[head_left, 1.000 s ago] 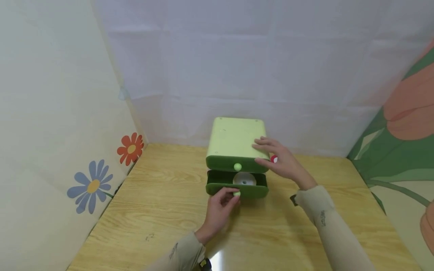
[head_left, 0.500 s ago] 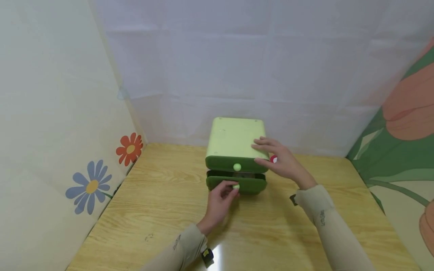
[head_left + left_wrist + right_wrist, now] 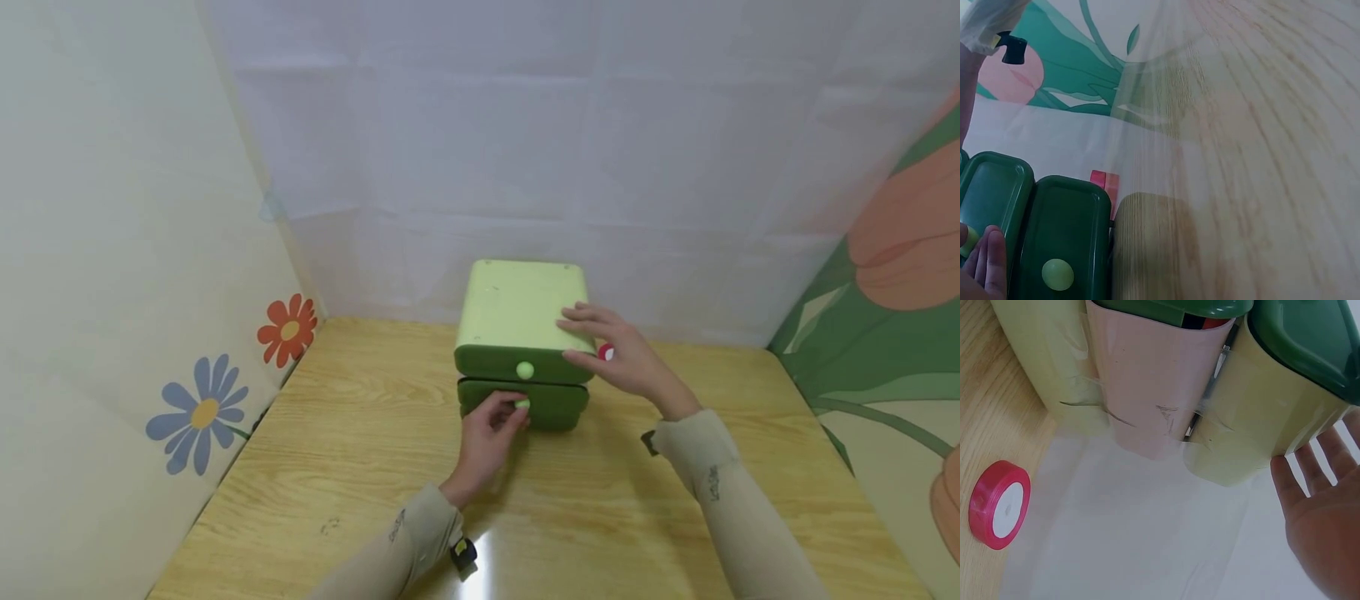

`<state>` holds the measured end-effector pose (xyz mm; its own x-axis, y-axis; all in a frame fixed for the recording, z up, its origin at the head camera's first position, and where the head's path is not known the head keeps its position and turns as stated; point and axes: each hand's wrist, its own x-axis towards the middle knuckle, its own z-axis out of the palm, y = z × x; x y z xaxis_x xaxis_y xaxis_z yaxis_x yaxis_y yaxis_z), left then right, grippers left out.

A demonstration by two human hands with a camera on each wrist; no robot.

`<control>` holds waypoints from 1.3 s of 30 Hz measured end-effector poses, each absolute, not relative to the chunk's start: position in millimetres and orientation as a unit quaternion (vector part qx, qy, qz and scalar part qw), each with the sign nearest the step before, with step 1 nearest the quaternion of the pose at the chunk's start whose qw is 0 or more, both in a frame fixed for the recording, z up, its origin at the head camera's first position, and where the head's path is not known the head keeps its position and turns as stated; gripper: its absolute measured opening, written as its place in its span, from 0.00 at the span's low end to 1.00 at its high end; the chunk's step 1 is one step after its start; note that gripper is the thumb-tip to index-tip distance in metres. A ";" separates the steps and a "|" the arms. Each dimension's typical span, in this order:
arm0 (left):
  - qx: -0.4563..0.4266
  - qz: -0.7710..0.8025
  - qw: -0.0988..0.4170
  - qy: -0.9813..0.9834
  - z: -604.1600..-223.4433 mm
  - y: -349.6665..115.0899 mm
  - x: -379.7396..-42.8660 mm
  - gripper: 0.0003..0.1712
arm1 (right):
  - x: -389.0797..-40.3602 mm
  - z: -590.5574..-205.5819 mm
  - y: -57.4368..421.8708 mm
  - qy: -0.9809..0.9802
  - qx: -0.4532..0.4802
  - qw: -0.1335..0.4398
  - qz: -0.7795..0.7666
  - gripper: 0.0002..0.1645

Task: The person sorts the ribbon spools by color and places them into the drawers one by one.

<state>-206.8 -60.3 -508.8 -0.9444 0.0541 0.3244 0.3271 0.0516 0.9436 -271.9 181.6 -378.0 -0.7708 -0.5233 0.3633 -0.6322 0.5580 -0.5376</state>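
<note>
Plainly, the left hand [image 3: 486, 442] has its thumb and index finger closed round the small light-green knob [image 3: 522, 403] of the middle drawer [image 3: 555, 404]; the gap between those two fingers is filled by the knob. This drawer sits directly behind the left fingertips, nearly pushed in, with a thin dark gap along its top edge and a bit of black and red showing there from the side. Just above the left fingers is the top drawer [image 3: 487, 362] with its own knob [image 3: 525, 370]; below them, near the bench [image 3: 360, 433], is the bottom drawer [image 3: 1063, 225].

Meanwhile the right hand [image 3: 626, 354] has its fingers extended and spread, gripping nothing, their tips resting on the upper right edge of the cabinet [image 3: 517, 304]. Beneath the right fingers, the cabinet's side runs from a yellow-green shell to a pink shell [image 3: 1160, 381] to another yellow-green one. A pink roll [image 3: 997, 503] with a white centre lies on the bench, below the right fingers and apart from them. Beyond both sets of fingers hangs a creased white cloth [image 3: 450, 150].
</note>
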 end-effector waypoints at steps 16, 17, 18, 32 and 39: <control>-0.134 -0.669 0.100 -0.724 -509.5 -61.1 -210.7 0.08 | -270.7 -376.9 180.7 -0.881 0.325 0.081 0.334 0.32; -0.135 -0.668 0.100 -0.725 -509.3 -61.2 -210.9 0.08 | -270.7 -376.9 180.7 -0.881 0.325 0.081 0.334 0.32; -0.135 -0.668 0.100 -0.725 -509.2 -61.2 -211.0 0.08 | -270.7 -376.9 180.7 -0.881 0.325 0.081 0.335 0.32; -0.136 -0.664 0.105 -0.728 -511.6 -64.0 -215.3 0.09 | -270.7 -376.6 180.7 -0.882 0.322 0.077 0.334 0.32; -0.141 -0.661 0.109 -0.729 -512.6 -64.4 -215.6 0.08 | -270.9 -377.2 180.7 -0.883 0.322 0.078 0.333 0.32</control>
<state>-215.6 -64.4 -512.6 -0.9366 0.0620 0.3449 0.3493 0.0867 0.9330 -270.9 180.7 -377.2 -0.7802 -0.5166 0.3528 -0.6209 0.5707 -0.5374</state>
